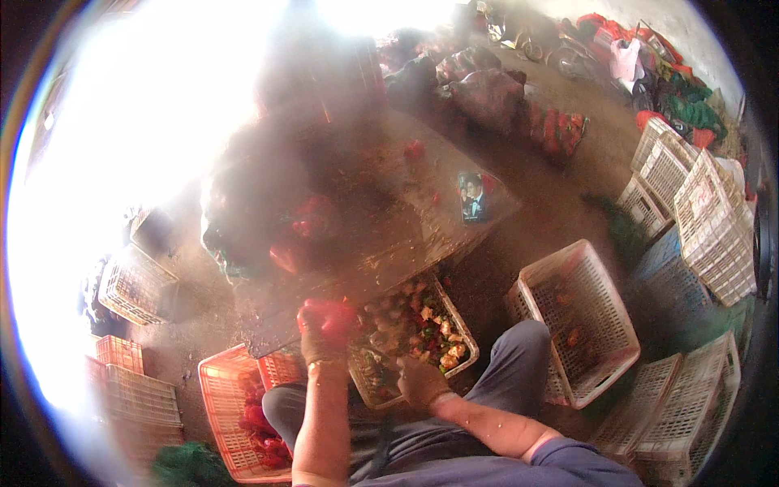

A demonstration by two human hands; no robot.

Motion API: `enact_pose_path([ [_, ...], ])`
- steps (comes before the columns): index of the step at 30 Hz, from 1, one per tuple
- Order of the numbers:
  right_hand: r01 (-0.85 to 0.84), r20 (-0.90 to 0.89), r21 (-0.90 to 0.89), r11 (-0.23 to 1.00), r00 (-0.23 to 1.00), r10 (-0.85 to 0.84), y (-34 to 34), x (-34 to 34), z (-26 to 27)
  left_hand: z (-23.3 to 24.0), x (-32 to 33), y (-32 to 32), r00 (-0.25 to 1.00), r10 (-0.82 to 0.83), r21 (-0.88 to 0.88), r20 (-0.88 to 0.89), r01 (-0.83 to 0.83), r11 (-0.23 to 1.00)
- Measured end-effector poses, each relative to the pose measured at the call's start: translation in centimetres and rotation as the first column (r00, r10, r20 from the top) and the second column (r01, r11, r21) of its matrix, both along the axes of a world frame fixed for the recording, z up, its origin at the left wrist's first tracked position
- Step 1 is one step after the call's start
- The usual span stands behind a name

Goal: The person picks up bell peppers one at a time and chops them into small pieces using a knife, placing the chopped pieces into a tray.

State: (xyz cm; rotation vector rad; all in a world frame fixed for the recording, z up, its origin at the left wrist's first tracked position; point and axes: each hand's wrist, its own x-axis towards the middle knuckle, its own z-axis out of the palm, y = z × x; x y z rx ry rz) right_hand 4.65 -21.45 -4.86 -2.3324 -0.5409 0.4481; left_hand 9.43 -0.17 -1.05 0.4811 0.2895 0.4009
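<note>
My left hand [319,341], in a soiled glove, grips a red bell pepper [333,318] above the near edge of a worn work table [389,243]. Curled fingers of my gloved right hand [422,382] close around what looks like a thin tool [382,355], too blurred to name. That hand is over the near side of a pale plastic crate [467,341]. Pepper cores and green stem bits [447,341] lie inside this crate, between my knees. Further red peppers [311,220] rest on the table, hazy in the glare.
An orange crate [210,395] with red peppers [268,435] stands at my left knee. To the right is a white crate [587,255] with a few scraps. Stacked crates [709,225] line the right side. A phone [473,198] lies on the table; filled sacks [487,97] stand behind.
</note>
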Motion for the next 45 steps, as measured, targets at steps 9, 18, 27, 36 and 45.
enact_pose_path([
  [9, 0.092, -0.245, 0.205, 0.974, 0.969, -0.040, -3.4, 1.9, -3.5, -0.5, -3.6, -1.5, 0.960, -0.249, -0.236, -0.131, 0.214, 0.948],
  [18, 0.346, -0.573, 0.610, 0.713, 0.814, 0.094, -3.9, 1.7, 3.4, 0.5, -6.5, -5.5, 0.769, -0.624, 0.073, -0.142, 0.637, 0.768],
  [27, 0.256, -0.546, 0.605, 0.754, 0.823, 0.159, -4.7, 0.3, 1.8, 3.4, -7.9, -6.0, 0.634, -0.038, 0.628, -0.772, 0.753, -0.197],
  [36, 0.108, -0.335, 0.642, 0.759, 0.930, 0.151, -4.6, 1.2, 5.0, 2.0, -8.2, -5.5, 0.644, -0.633, 0.276, -0.431, 0.761, 0.586],
  [45, 0.296, -0.553, 0.732, 0.614, 0.784, 0.282, -4.2, 1.7, 8.9, -0.4, -8.5, -4.9, 0.540, -0.841, -0.229, 0.032, 0.823, 0.520],
])
